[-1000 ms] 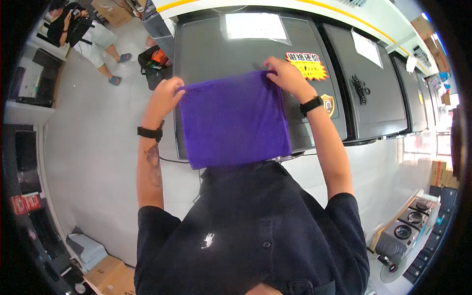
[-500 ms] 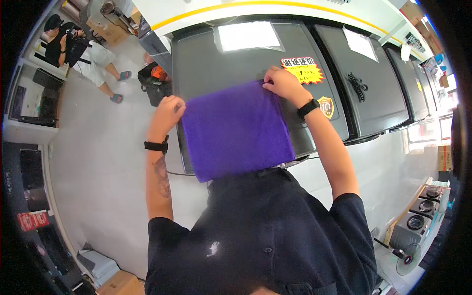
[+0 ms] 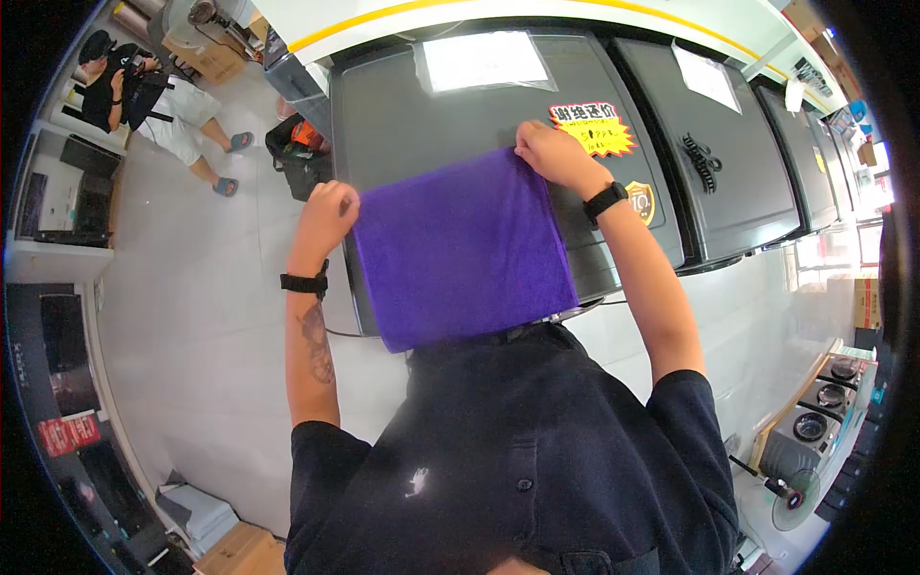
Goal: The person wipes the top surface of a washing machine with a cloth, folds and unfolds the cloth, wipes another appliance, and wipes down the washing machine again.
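A purple cloth [image 3: 460, 251] is spread out between my two hands, its near edge hanging close to my shirt. My left hand [image 3: 329, 216] pinches its far left corner. At the far right corner, my right hand [image 3: 559, 156] is closed on the cloth too. Beneath and behind the cloth lies the dark grey top of an appliance [image 3: 402, 125]. Near my right hand, a red and yellow sticker [image 3: 604, 132] and a gold shield sticker [image 3: 640, 204] are on that surface.
A sheet of paper [image 3: 484, 60] lies on the grey top. To the right, a second appliance [image 3: 738, 216] carries a black hair clip [image 3: 702, 163]. A black bag [image 3: 295, 158] sits on the floor at left. Another person [image 3: 163, 101] is at the upper left. A fan [image 3: 795, 498] stands lower right.
The cloth stays held at both corners. My hands have shifted very slightly toward the far side, and the view has moved a little.
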